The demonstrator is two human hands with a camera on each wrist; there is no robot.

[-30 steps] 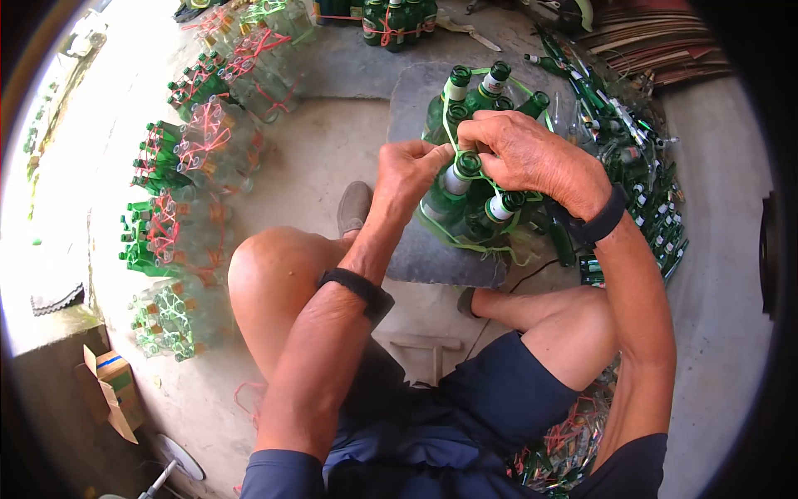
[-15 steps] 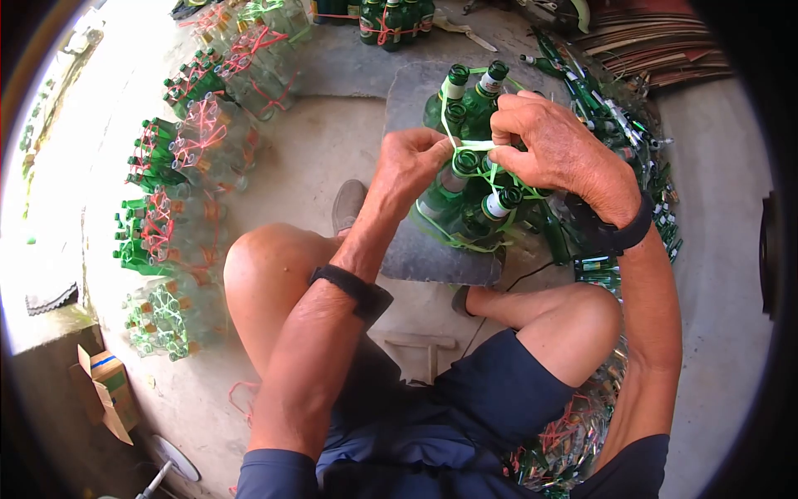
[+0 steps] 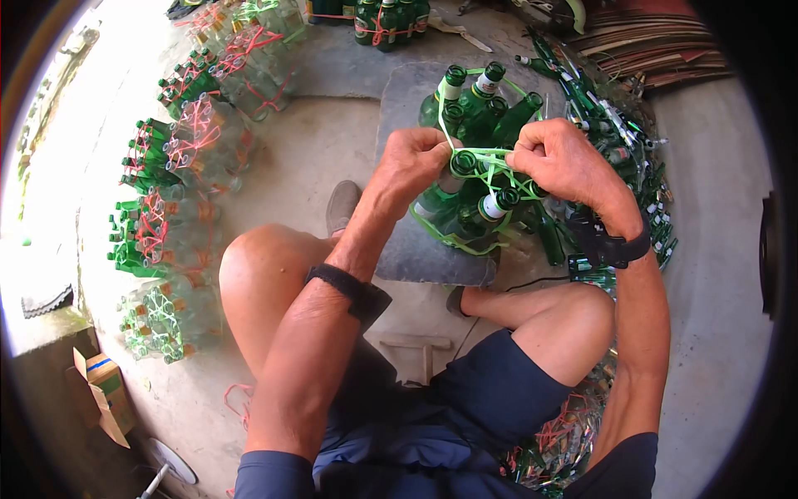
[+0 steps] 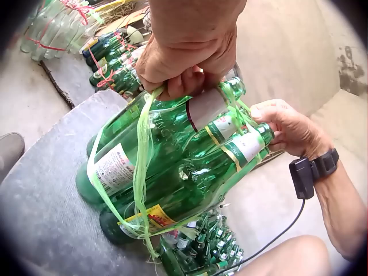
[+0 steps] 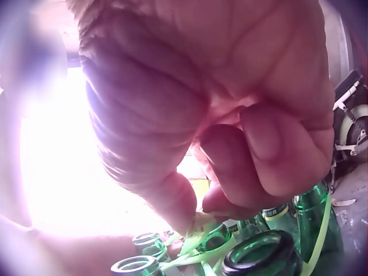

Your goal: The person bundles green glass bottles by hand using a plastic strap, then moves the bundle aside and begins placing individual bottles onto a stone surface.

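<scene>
Several green glass bottles point(image 3: 440, 195) stand upright in a bundle, bound by light green plastic twine point(image 4: 141, 172) around their sides and over their necks. My left hand point(image 3: 418, 165) pinches the twine beside a front bottle's neck, its fingers curled in the left wrist view. Across the bottle tops, my right hand point(image 3: 569, 162) pinches another part of the twine, which runs taut between both hands. In the right wrist view, thumb and curled fingers point(image 5: 227, 155) close on the twine just above the bottle mouths point(image 5: 261, 259).
A dark stone slab point(image 3: 407, 258) bears the bundle. Tied groups of clear and green bottles point(image 3: 199, 150) line the floor at left. Loose green bottles point(image 3: 657, 216) are heaped at right, a small wooden stool point(image 3: 416, 343) is between my legs, and a cardboard box point(image 3: 112, 399) is lower left.
My right hand has moved right and slightly down from over the bottle necks, drawing the twine out taut. The left hand keeps its pinch at nearly the same spot.
</scene>
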